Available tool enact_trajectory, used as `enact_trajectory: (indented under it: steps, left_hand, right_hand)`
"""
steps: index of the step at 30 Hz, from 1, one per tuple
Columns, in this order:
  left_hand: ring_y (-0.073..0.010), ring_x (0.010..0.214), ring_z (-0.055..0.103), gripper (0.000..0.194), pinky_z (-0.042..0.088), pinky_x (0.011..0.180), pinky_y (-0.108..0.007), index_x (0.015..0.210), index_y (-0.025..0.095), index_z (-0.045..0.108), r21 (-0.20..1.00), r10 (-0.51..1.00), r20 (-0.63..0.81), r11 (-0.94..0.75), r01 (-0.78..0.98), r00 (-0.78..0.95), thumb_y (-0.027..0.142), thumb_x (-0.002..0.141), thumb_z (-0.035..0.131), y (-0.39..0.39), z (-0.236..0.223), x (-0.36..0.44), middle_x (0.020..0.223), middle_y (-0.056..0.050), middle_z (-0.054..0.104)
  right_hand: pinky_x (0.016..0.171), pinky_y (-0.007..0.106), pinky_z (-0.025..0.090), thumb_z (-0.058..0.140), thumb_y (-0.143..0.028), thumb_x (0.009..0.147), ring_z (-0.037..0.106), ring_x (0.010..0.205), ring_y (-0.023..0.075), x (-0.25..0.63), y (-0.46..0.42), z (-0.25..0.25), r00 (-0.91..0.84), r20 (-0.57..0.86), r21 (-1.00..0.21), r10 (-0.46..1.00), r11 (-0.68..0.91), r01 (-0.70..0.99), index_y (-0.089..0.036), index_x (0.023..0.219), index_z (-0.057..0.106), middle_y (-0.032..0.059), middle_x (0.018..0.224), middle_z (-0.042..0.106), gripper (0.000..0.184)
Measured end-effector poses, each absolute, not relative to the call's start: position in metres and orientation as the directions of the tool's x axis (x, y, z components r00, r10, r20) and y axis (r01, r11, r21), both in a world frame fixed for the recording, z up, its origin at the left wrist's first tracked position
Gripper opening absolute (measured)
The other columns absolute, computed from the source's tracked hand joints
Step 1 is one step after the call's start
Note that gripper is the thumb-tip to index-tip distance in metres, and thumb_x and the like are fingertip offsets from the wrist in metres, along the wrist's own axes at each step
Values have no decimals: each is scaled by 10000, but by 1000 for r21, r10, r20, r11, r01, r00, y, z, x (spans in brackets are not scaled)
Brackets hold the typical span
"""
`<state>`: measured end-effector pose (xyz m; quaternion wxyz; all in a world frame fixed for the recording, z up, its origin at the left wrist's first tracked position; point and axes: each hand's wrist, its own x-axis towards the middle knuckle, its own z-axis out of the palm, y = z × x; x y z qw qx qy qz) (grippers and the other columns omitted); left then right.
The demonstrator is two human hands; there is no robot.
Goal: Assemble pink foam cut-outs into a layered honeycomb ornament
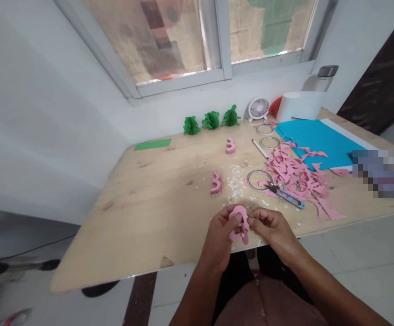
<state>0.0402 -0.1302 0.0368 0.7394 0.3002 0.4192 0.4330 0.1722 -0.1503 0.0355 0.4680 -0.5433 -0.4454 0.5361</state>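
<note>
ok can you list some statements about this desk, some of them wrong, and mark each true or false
1. The left hand holds a pink cutout. True.
2. The right hand is far from that cutout. False: the right hand is at its edge.
3. Three green clusters stand near the wall. True.
4. The white fan is left of the green clusters. False: the white fan is to their right.
5. The snips lie on the blue sheet. False: the snips lie by the pink scraps.

No lettering or labels legible; front pink cutout (216, 183) and rear pink cutout (230, 146) resemble numeral 3
</note>
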Motion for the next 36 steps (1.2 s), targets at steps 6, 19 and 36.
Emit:
enact_trajectory:
  steps: [6, 19, 36]
  left_hand:
    - [-96, 564, 484, 180, 398, 582, -226, 706, 128, 641, 877, 913, -331, 390, -279, 238, 286, 667, 718, -137, 28, 43, 595, 12, 557]
    - [-103, 529, 520, 182, 405, 565, -228, 646, 120, 680, 912, 918, -362, 385, -141, 164, 290, 631, 741, -130, 18, 44, 548, -6, 606]
    - [-142, 633, 601, 235, 453, 585, -239, 957, 154, 639, 971, 997, -71, 60, 230, 42, 226, 762, 529, -121, 0, 46, 714, -22, 666]
  right_hand:
    - [511, 234, 365, 668, -411, 713, 442, 511, 108, 178, -148, 28, 80, -153, -988, 985, -151, -36, -176, 591, 572, -41, 525, 499, 282]
    - [584, 262, 419, 558, -351, 821, 533, 616, 152, 202, -142, 14, 84, -10, -977, 996, -28, 213, -173, 750, 645, 4, 650, 603, 210]
    - [732, 377, 424, 547, -324, 840, 575, 856, 288, 267, -108, -6, 35, 396, -200, 917, 48, 979, -152, 1019, 626, 116, 939, 674, 260]
